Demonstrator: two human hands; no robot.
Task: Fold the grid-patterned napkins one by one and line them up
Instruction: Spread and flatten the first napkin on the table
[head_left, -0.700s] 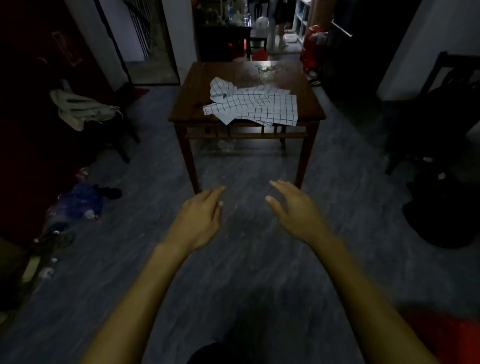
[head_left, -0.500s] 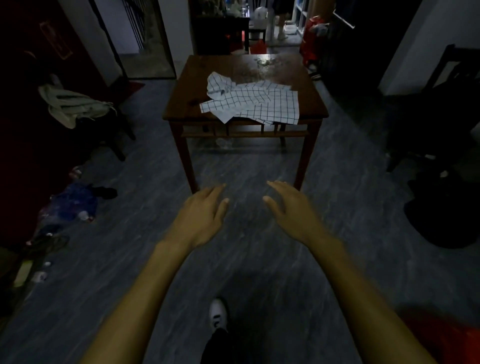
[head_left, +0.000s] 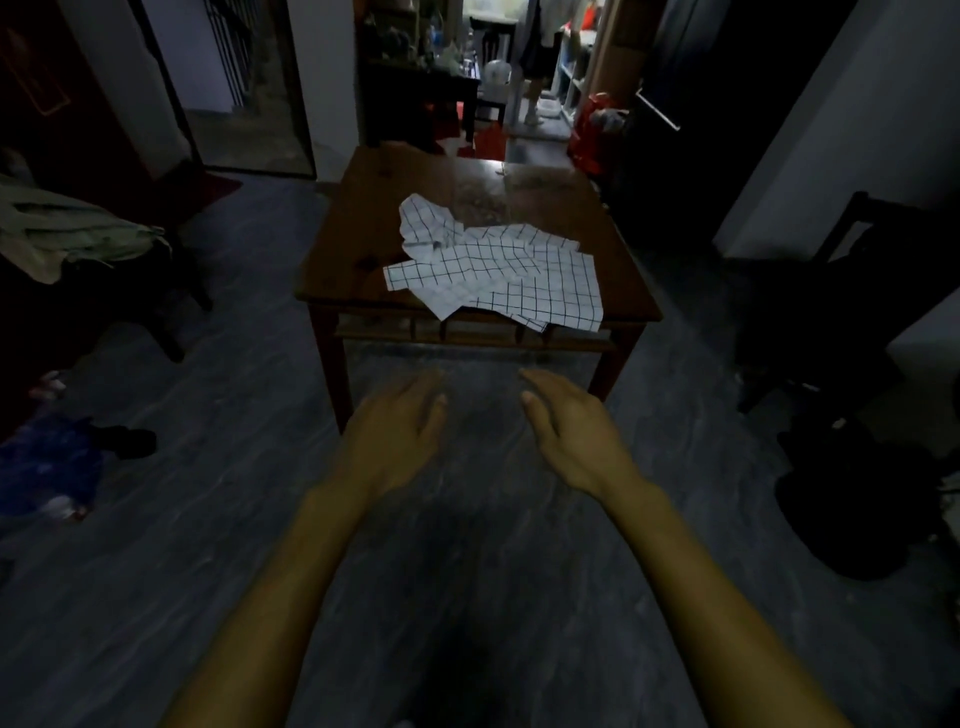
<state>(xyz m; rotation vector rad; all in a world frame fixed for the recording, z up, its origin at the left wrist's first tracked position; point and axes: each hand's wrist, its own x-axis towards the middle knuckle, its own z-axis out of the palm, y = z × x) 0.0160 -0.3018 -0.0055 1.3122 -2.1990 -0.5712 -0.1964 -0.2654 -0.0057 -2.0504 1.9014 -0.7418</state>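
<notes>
There, rumpled grid-patterned napkins (head_left: 498, 273) on glossy wooden table (head_left: 618, 249).

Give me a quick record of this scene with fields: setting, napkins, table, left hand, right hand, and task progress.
setting: dim room, dark grey floor
napkins: grid-patterned napkins in a loose, rumpled heap, unfolded, one edge overhanging the near side
table: wooden table, napkins on its near half
left hand: left hand open, holding nothing, over the floor short of the table
right hand: right hand open, holding nothing, beside the left
task progress: no napkin folded yet
</notes>
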